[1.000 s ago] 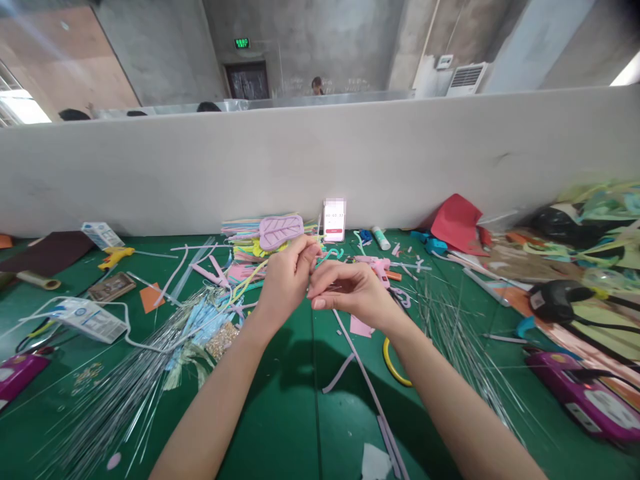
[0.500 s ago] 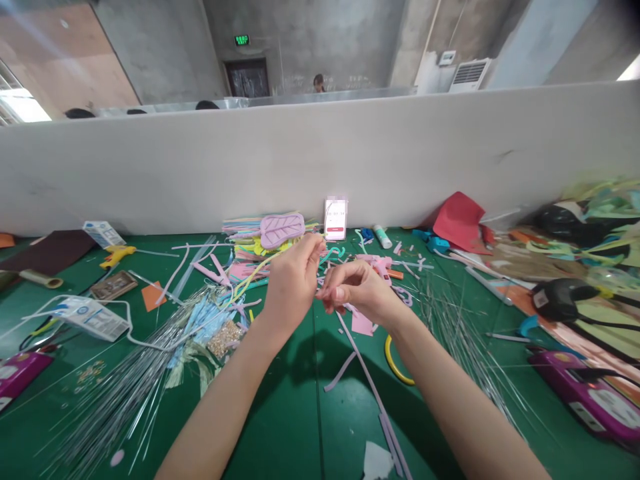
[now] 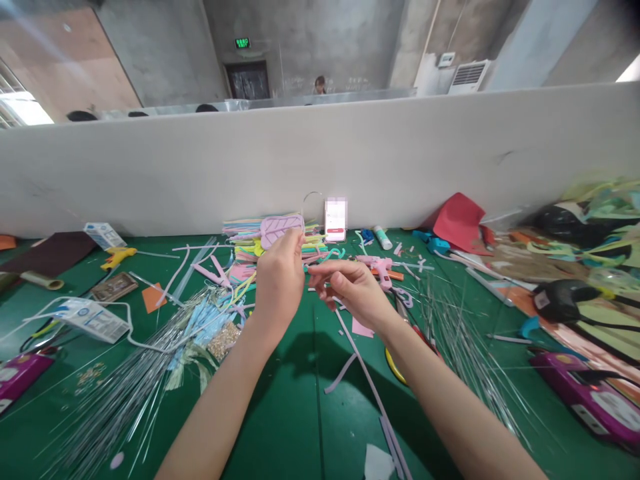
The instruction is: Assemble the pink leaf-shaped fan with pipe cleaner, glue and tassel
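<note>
My left hand (image 3: 279, 283) is closed in a pinch above the middle of the green table. A thin, pale wire (image 3: 313, 193) rises from it and curves to the right at its top; the pinched end is hidden by the fingers. Close beside it, my right hand (image 3: 356, 291) has its index finger stretched toward the left fingers and its thumb apart; I see nothing held in it. Behind the left hand lies a lilac ribbed leaf-shaped piece (image 3: 281, 230) on a pile of coloured fuzzy stems (image 3: 240, 228). A lit phone (image 3: 335, 220) stands against the partition.
A pink glue gun (image 3: 383, 270) and glue stick (image 3: 383, 238) lie beyond my right hand. Yellow-handled scissors (image 3: 394, 367) sit partly under my right forearm. Bundles of thin wires (image 3: 125, 373) spread at both sides. A white partition (image 3: 320, 147) closes the back.
My left hand has shifted left, and the curved wire above it now shows against the partition. The right fingers have stretched out from a pinch toward the left hand.
</note>
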### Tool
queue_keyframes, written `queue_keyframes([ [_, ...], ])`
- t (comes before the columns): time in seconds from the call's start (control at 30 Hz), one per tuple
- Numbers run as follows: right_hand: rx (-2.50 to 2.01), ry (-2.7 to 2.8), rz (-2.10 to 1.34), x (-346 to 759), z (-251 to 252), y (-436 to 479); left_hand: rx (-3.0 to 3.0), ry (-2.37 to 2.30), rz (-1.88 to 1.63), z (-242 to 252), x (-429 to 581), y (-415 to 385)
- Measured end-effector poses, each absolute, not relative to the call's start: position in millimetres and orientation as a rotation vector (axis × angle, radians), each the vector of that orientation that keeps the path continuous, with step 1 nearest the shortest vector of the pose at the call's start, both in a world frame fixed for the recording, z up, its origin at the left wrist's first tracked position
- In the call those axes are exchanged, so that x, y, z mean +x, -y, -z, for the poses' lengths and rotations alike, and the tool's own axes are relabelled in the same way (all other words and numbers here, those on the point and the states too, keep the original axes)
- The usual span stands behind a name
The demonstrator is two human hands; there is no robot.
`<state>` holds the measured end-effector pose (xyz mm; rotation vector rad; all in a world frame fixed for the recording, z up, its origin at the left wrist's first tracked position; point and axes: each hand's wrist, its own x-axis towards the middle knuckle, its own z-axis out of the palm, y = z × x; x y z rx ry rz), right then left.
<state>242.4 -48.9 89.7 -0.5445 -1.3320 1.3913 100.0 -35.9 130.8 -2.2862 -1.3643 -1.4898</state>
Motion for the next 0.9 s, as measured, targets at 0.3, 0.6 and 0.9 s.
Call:
queue_keyframes([
  [0.3,-0.656,1.04,-1.342,237,-93,42,-2.499,1.488,1.597,-137,92,34],
  [0.6,-1.078,1.086,-0.87,280,-116,41,-2.846,1.518,1.297,-139,88,32],
  [0.9,-1.145,1.599,-0.578,291,-145,64,-3.348,1.38,0.839,-149,89,43],
])
